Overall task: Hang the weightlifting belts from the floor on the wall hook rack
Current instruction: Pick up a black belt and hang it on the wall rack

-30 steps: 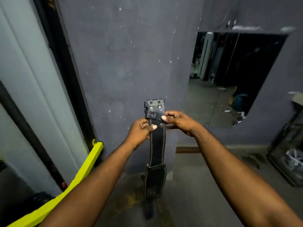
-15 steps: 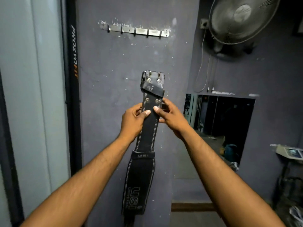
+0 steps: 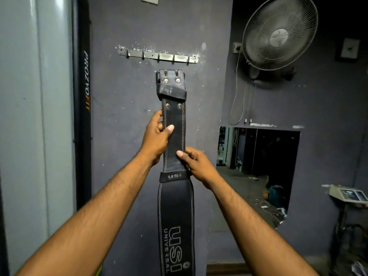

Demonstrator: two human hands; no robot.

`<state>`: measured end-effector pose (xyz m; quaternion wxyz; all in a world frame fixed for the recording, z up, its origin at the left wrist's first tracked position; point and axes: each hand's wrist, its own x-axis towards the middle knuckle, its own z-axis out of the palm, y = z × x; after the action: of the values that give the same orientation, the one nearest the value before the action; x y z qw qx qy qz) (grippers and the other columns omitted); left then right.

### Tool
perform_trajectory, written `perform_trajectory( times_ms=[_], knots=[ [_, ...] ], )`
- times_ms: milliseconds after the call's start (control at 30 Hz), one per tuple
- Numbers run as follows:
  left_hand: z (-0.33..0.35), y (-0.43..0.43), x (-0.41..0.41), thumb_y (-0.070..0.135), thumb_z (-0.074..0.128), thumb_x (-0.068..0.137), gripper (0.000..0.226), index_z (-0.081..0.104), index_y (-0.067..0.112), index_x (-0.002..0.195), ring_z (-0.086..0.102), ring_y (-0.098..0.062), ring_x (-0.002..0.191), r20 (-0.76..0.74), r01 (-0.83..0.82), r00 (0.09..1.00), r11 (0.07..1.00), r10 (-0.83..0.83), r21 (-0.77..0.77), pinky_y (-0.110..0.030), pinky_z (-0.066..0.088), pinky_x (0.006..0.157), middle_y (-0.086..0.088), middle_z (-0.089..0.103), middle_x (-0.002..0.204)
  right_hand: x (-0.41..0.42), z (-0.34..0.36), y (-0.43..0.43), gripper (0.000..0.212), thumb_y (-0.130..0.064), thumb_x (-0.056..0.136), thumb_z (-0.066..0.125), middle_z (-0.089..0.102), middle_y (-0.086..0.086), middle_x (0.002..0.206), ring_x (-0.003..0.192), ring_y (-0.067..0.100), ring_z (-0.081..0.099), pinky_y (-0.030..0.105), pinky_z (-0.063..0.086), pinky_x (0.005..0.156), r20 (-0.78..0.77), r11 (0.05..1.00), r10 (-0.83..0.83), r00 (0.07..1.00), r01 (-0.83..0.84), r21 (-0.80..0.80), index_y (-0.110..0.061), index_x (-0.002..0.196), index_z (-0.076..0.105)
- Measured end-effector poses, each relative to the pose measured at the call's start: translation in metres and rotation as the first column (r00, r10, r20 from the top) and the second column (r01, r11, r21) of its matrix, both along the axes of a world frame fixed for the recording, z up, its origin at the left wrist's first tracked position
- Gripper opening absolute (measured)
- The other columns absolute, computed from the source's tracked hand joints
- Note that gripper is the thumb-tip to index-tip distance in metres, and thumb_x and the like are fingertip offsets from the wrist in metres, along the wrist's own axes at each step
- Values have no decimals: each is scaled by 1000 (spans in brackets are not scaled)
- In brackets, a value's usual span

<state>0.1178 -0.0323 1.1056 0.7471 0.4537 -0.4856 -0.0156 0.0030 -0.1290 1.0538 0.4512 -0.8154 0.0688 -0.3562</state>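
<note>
Wall (image 3: 123, 136) filled most of the frame, dark grey and flecked with white marks. A pale panel (image 3: 29, 116) ran down the left side, edged by a black upright post (image 3: 82, 116) with lettering along it.

A black leather belt (image 3: 174, 140) stood upright in the middle of the frame, held up in front of the wall. Its wide padded part with white lettering ran down to the bottom edge, and its narrow strap pointed up. A round fan (image 3: 278, 34) was fixed to the wall at the upper right, its cord hanging below it. Under the fan, at middle right, a rectangular opening (image 3: 258, 166) showed a darker room with clutter on its floor.

Both forearms reached up from the bottom corners. The left hand (image 3: 155, 140) gripped the strap's left edge, thumb laid across the front and fingers curled behind. The right hand (image 3: 199, 166) sat lower on the right edge, just above the keeper loop, thumb pressed on the front and fingers wrapped round the back.

A metal hook rack (image 3: 157, 56) with several small hooks was mounted on the wall at upper centre. The belt's buckle end (image 3: 171, 76) stood just beneath it, apart from the hooks.
</note>
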Motion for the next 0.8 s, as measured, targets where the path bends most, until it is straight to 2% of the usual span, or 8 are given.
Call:
perform_trajectory(
  times_ms=[67,200,267,367,467,567,667,800],
  knots=[
    [0,-4,0,-4,50,95,42,53,26,124,71,-15,91,-15,-62,998,998,61,-35,-35,58,76,-7,73,104,-1,1,1,17,-33,102,56,73,1,101,89,13,72,31,58,75,-11,997,62,998,-62,49,-22,111,65],
    [9,-12,-1,-1,53,92,39,55,24,122,72,-24,92,-10,-140,990,987,140,-78,-46,60,81,-8,74,103,2,-4,1,32,-30,101,58,73,6,118,111,25,70,39,57,96,-25,978,150,988,-145,150,-14,129,58],
    [14,-15,-4,0,53,91,40,55,24,123,72,-28,95,-7,-160,987,984,160,-78,-51,59,86,-9,74,103,9,-9,2,31,-34,100,57,75,9,114,108,29,71,45,55,99,7,990,67,998,-68,124,-13,121,65],
    [18,-20,-4,0,53,90,43,54,21,128,71,-29,97,-16,-177,984,982,176,-72,-53,58,89,-9,73,104,15,-14,5,27,-39,97,59,78,4,104,101,24,73,50,54,98,98,993,-113,989,108,48,-17,107,71],
    [21,-21,-3,-1,53,90,44,54,19,129,72,-27,98,-18,-190,982,979,189,-71,-52,57,90,-8,74,105,14,-11,7,31,-43,95,62,77,6,105,103,27,73,52,54,99,104,990,-61,993,47,134,-17,110,70],
    [25,-20,-5,0,53,90,43,55,21,127,72,-25,97,-12,-202,979,977,201,-72,-52,58,89,-7,73,105,6,-13,4,43,-47,96,62,75,10,114,107,26,72,47,56,99,42,954,89,995,-98,285,-12,121,63],
    [32,-18,-3,1,53,92,42,54,23,128,72,-24,96,8,-206,978,976,207,-74,-50,60,86,-7,73,106,-1,-29,1,35,-46,93,66,74,3,117,108,18,71,37,56,98,-71,957,148,986,-125,262,-23,119,64],
    [40,-17,-4,1,52,94,42,51,20,132,72,-24,95,39,-209,977,976,211,-59,-46,61,82,-9,71,108,1,-36,2,25,-34,92,70,76,4,111,105,19,73,39,55,100,21,958,93,995,-96,270,-24,115,67]
  ],
)
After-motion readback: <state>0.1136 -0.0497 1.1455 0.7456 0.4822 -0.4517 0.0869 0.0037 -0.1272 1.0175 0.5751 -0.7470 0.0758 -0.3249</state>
